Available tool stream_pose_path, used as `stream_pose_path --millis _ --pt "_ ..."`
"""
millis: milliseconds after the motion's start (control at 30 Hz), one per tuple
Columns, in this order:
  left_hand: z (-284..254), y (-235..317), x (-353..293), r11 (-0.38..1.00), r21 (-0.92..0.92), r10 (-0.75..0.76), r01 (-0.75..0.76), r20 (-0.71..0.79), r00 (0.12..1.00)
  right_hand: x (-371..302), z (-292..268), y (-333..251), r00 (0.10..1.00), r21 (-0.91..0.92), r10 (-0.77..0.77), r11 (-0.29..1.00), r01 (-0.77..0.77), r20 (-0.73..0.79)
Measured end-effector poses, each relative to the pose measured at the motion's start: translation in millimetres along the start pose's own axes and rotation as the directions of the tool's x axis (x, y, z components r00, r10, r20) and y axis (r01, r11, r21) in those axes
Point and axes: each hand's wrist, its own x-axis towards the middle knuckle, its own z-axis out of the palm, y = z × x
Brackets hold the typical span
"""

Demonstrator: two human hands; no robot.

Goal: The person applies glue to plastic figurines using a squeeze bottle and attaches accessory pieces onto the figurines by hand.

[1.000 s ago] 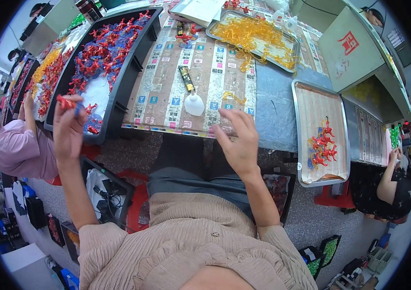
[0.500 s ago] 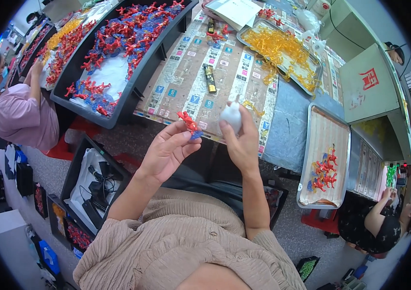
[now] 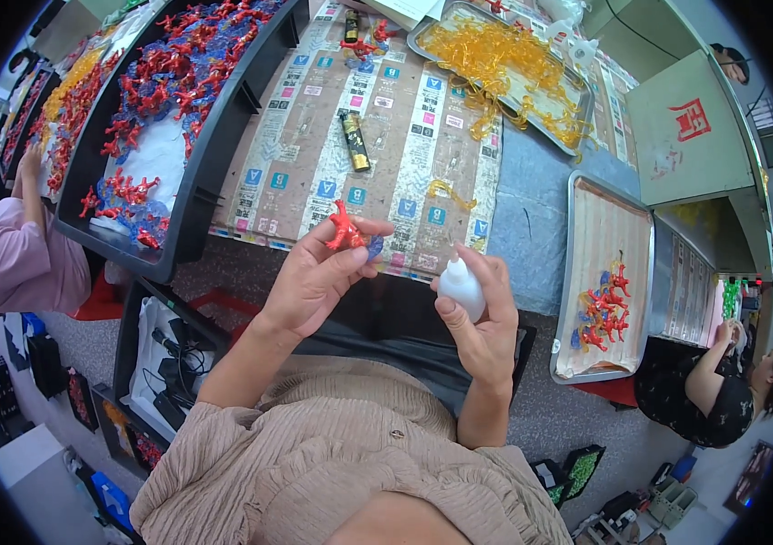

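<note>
Between the fingers of my left hand is a small red figurine with a blue translucent part at its base, held just off the table's near edge. My right hand is wrapped round a white squeeze bottle, its narrow tip pointing upward. A short gap separates bottle and figurine. Beyond them on the table lie a loose yellow translucent piece and a black-and-gold cylinder.
A black crate of red and blue figurines stands at left. Yellow pieces heap on a metal tray at the back. Another tray at right bears several figurines. Co-workers sit at left and right.
The white bottle has come down and to the right, its tip now in plain sight. The figurine has turned somewhat in my left fingers. The whole view has shifted a little.
</note>
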Motion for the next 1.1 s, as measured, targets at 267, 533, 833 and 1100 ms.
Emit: stream_pose_path --millis 267,533,833,1100 --pt "3 4 -1 0.999 -0.019 -0.025 0.026 0.053 0.998 1 -3 2 1.0 0.038 0.011 0.999 -0.011 -0.002" --pt "9 -5 1 0.983 0.178 0.034 -0.046 0.07 0.997 1 -13 8 0.985 -0.231 -0.162 0.958 0.172 0.061" --pt "6 -5 3 0.948 0.298 0.071 -0.114 0.151 0.986 -16 -12 -4 0.928 0.182 0.114 0.982 -0.051 -0.355" --pt "11 -16 -1 0.954 0.263 0.112 -0.143 0.131 0.985 -18 -17 2 0.932 0.011 -0.158 0.985 0.172 -0.327"
